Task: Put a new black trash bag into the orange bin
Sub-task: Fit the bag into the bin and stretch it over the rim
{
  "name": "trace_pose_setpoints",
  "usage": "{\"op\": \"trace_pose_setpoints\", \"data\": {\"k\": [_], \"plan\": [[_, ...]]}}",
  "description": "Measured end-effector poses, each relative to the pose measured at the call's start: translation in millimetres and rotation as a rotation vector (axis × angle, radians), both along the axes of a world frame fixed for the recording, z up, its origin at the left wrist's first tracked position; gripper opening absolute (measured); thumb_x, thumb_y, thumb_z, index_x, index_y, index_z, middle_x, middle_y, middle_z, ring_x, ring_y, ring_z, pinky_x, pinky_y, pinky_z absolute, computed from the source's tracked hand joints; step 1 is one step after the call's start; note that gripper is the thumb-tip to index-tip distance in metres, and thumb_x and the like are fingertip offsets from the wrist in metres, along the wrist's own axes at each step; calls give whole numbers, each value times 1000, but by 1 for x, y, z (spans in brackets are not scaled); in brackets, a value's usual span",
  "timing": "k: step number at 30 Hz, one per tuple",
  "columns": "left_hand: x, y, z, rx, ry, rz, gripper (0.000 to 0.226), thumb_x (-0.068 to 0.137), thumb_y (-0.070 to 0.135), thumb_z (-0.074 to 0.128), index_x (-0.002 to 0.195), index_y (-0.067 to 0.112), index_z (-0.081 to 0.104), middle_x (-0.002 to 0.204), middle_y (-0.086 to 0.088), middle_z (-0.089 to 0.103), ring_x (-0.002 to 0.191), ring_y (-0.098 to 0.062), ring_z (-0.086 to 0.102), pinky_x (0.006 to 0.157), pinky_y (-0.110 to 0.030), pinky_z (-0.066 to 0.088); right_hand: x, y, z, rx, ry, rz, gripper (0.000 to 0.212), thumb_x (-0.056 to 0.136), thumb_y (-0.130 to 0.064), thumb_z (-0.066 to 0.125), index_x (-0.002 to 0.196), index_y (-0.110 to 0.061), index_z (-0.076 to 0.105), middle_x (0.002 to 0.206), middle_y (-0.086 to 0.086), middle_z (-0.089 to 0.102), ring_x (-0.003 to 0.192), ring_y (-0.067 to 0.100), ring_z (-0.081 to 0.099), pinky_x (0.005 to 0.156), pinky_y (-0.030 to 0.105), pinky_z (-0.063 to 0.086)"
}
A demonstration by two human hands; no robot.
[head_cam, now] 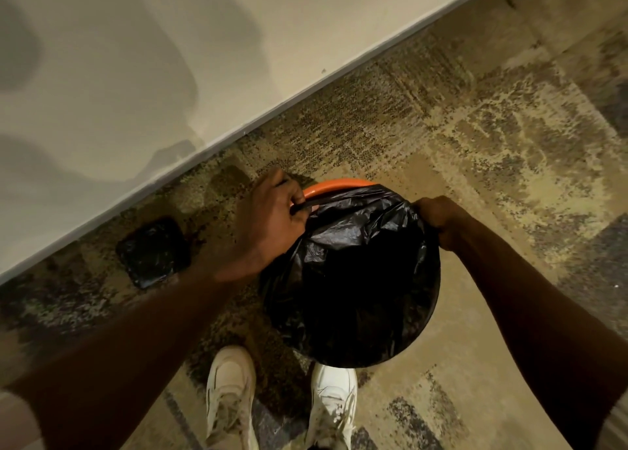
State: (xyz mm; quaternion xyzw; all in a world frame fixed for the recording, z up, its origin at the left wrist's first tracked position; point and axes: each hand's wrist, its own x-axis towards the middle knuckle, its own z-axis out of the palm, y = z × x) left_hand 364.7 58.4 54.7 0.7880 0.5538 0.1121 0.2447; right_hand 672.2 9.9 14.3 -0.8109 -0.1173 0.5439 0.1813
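While both hands work the bag mouth, the grip is split: left hand point(272, 218) is closed, pinching a bunched strip of bag hem against the far-left part of the rim; right hand point(438, 220) is clenched on the hem at the right side, fist pulling outward. Purpose, as judged: spread the opening approx. to rim width so the hem can be folded over the edge.

Black trash bag point(353, 279) sits over the orange bin point(339, 185); film covers nearly the whole top and drapes over the near and right sides. Only a short arc of orange rim shows at the far side, between the hands, so the hem is not yet seated there. Bag depth inside the bin: cannot tell, interior is dark.

Surroundings: bin stands on patterned carpet point(492, 126), near a white wall point(136, 75) w/ baseboard. A flat black packet point(153, 251), possibly spare bags, lies on the carpet left of the bin, beside the left forearm, apart from the bin. White shoes point(231, 398) are just in front of the bin.

Obstructions: none seen at the rim; wall is close behind but clear of the bin.
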Motion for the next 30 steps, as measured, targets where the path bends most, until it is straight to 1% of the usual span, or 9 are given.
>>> {"op": "trace_pose_setpoints", "data": {"k": [1, 3, 8, 14, 19, 23, 25, 28, 30], "plan": [[1, 1, 1, -15, -1, 11, 18, 86, 24, 83, 92, 14, 70, 100, 7, 51, 88, -11, 51, 60, -24, 29, 2, 3, 2, 86, -73, -30, 12, 93, -10, 72, 92, 1, 77, 75, 9, 75, 65, 19, 65, 43, 22, 47], [2, 3, 2, -37, -5, 27, 16, 85, 22, 83, 89, 15, 69, 97, 7, 52, 81, -13, 52, 56, -21, 26, 2, 11, 10, 347, -139, -83, 9, 88, -18, 81, 90, -9, 82, 74, -2, 80, 69, 14, 69, 49, 21, 51], [6, 6, 6, -65, 9, 53, 16, 85, 24, 83, 87, 17, 68, 95, 8, 54, 80, -13, 52, 56, -18, 24, -20, 18, 34, 631, -60, 201, 8, 85, -16, 87, 92, -17, 84, 83, -11, 82, 71, -4, 71, 59, 9, 51], [6, 10, 7, -107, -29, 87, 20, 84, 29, 87, 84, 18, 70, 95, 5, 60, 78, -15, 58, 55, -22, 30, -28, 18, 30, 638, -64, 296, 15, 83, -9, 88, 96, -4, 83, 85, -2, 83, 74, 8, 76, 69, 20, 61], [3, 15, 4, -152, -122, 81, 30, 82, 40, 89, 84, 17, 70, 83, 13, 51, 65, 0, 44, 54, -20, 27, -30, 34, 26, 566, -84, 356, 14, 89, -17, 83, 92, -4, 80, 78, -3, 79, 69, 5, 71, 69, 21, 55], [2, 14, 2, -129, -135, 48, 35, 81, 43, 88, 85, 15, 70, 91, 1, 61, 72, -13, 52, 58, -25, 33, -36, 50, 21, 417, -81, 430, 31, 97, -25, 75, 95, 5, 75, 79, 8, 69, 66, 11, 59, 64, 26, 47], [1, 13, 1, -137, -148, 62, 34, 81, 42, 89, 85, 14, 69, 92, 0, 62, 73, -13, 52, 57, -24, 33, -37, 56, 17, 331, -33, 430, 27, 98, -22, 73, 98, 5, 77, 80, 8, 71, 65, 11, 60, 62, 23, 47], [-1, 17, -2, -216, -182, 122, 33, 83, 43, 87, 80, 16, 68, 88, 0, 65, 70, -13, 56, 59, -25, 39, -40, 62, 11, 280, -14, 388, 19, 97, -10, 72, 101, 7, 78, 90, 15, 72, 82, 20, 58, 73, 33, 46], [-3, 22, -5, -342, -232, 199, 31, 84, 42, 87, 74, 20, 68, 77, 3, 68, 64, -11, 60, 62, -25, 44, -42, 63, 10, 294, -68, 414, 14, 95, -10, 75, 96, 3, 79, 89, 12, 73, 78, 18, 59, 65, 28, 47]]}}
